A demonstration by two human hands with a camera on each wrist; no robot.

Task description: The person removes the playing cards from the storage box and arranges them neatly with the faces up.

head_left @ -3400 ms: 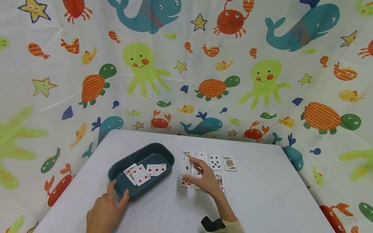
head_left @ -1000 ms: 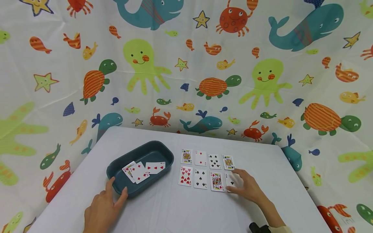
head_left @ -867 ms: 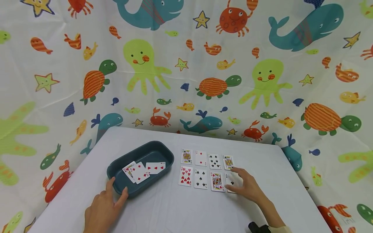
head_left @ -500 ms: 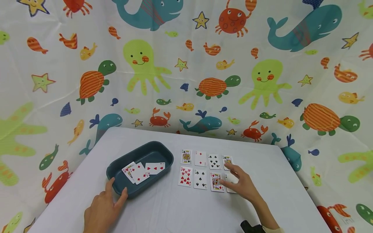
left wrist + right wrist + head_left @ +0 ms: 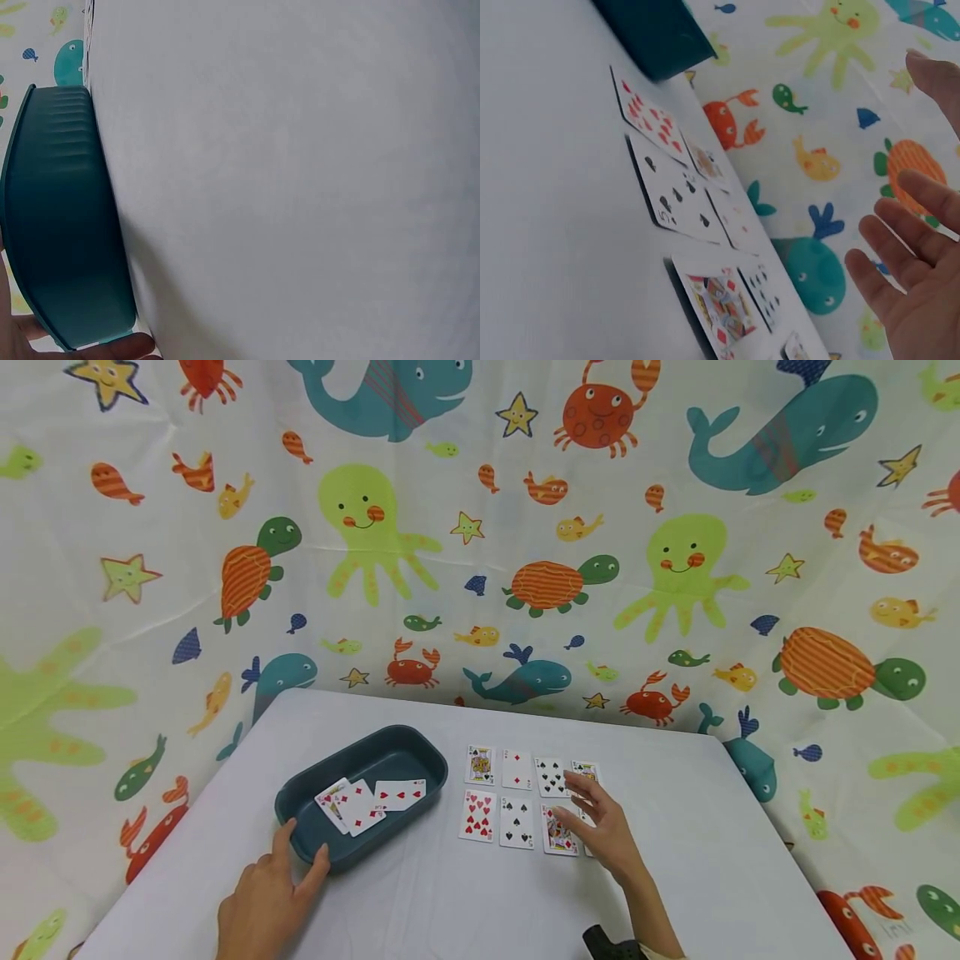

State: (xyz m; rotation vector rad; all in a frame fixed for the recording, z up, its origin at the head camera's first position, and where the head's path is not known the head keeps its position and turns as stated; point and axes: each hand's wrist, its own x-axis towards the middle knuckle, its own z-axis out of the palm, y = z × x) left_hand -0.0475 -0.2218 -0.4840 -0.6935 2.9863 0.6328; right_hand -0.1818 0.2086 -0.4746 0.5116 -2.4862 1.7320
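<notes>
My left hand (image 5: 262, 897) holds the near-left corner of a dark teal tray (image 5: 311, 772), index finger and thumb spread at its rim. The left wrist view shows the tray's outer wall (image 5: 64, 217) with fingers at its lower end. Inside lie a few face-up playing cards (image 5: 401, 794), red suits showing. My right hand (image 5: 603, 835), empty and with fingers apart, hovers over the right end of two rows of face-up cards. Below its thumb is a red face card (image 5: 557, 837); the club card beyond is mostly hidden. The right wrist view shows the palm (image 5: 922, 292) above the cards.
The back row has a king (image 5: 480, 765), a two of diamonds (image 5: 517, 769), a black spot card (image 5: 550, 777) and another face card (image 5: 586, 768). In front lie a heart card (image 5: 477, 816) and a five of spades (image 5: 516, 823). A patterned curtain (image 5: 480, 677) hangs behind the table.
The right hand carried a club card to the right, laid it at the front row's right end and let go. Since then it has moved left and up. The left hand stays put.
</notes>
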